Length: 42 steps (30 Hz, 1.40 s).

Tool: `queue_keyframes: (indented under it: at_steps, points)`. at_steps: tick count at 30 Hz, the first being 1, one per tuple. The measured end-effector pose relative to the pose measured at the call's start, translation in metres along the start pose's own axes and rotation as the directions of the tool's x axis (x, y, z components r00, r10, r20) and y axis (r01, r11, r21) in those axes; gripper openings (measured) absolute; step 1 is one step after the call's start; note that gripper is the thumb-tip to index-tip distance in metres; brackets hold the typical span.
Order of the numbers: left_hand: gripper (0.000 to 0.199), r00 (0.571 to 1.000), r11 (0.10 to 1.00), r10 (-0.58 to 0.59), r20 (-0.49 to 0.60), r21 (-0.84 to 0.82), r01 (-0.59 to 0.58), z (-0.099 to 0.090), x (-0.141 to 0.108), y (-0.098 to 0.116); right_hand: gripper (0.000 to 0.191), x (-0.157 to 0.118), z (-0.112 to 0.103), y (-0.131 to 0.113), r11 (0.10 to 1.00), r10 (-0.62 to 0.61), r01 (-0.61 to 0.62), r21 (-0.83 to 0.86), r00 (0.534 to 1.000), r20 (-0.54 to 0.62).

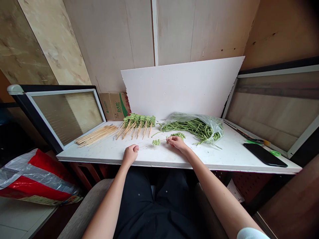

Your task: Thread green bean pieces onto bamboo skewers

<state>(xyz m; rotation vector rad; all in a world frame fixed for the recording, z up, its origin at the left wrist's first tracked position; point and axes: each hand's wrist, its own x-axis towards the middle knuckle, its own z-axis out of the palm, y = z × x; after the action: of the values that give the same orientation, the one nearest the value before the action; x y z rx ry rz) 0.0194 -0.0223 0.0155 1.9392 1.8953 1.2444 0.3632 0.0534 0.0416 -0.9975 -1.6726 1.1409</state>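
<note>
A thin wooden skewer stretches between my hands above the white tabletop. My left hand (131,154) is closed on its left end, and my right hand (176,143) pinches near its right end. Folded green bean (156,142) is threaded on the skewer between them, nearer my right hand. Just behind my right hand lies a small heap of green bean pieces (178,135). Filled skewers (139,121) are stacked at the back, their bare sticks pointing toward me. Bare skewers (96,135) lie in a pile to the left. A clear plastic bag (194,126) holds long green beans.
A black phone (264,154) and scissors (249,136) lie at the table's right end. A white board (179,89) stands along the back, beside a cardboard box (115,106). Framed panels flank the table. A red bag (42,176) is at the lower left.
</note>
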Motion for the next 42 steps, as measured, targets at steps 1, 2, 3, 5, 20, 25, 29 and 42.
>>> queue_keyframes:
  at_steps: [1,2,3,5,20,25,29,42]
  points:
    - [0.031,1.000,1.000,0.000,0.000,-0.001,0.000,0.0000,0.0000,0.0001,0.044,-0.0002,0.0001,-0.0002,1.000,0.000,0.000,-0.002,1.000,-0.001]
    - [0.031,1.000,1.000,-0.001,0.000,-0.001,0.001,-0.0001,0.0000,0.0002,0.044,-0.0005,0.0002,-0.0006,1.000,0.001,-0.001,-0.003,1.000,-0.002]
    - [0.031,1.000,1.000,-0.001,0.000,-0.002,0.001,-0.0001,0.0000,0.0003,0.044,-0.0009,0.0003,-0.0010,1.000,0.001,-0.001,-0.003,1.000,-0.003]
    - [0.031,1.000,1.000,-0.003,0.000,-0.001,0.003,-0.0001,-0.0001,0.0005,0.044,-0.0016,0.0004,-0.0020,1.000,0.000,0.000,0.003,1.000,-0.002]
    - [0.031,1.000,1.000,0.003,-0.011,0.019,-0.002,0.0009,-0.0025,0.0001,0.043,-0.0014,0.0013,-0.0028,1.000,-0.008,0.008,-0.013,1.000,0.002]
    - [0.029,1.000,1.000,-0.002,-0.001,0.024,0.002,0.0013,-0.0021,-0.0010,0.043,-0.0013,0.0015,-0.0024,1.000,-0.003,0.003,-0.019,1.000,-0.006]
    - [0.029,1.000,1.000,-0.001,0.013,0.030,0.000,0.0012,-0.0020,-0.0014,0.043,-0.0007,0.0015,-0.0019,1.000,-0.004,0.004,-0.013,1.000,-0.005]
    - [0.030,1.000,0.999,0.001,0.010,0.037,-0.002,0.0002,-0.0027,0.0012,0.042,-0.0010,0.0016,-0.0014,0.999,-0.005,0.005,-0.033,1.000,-0.006]
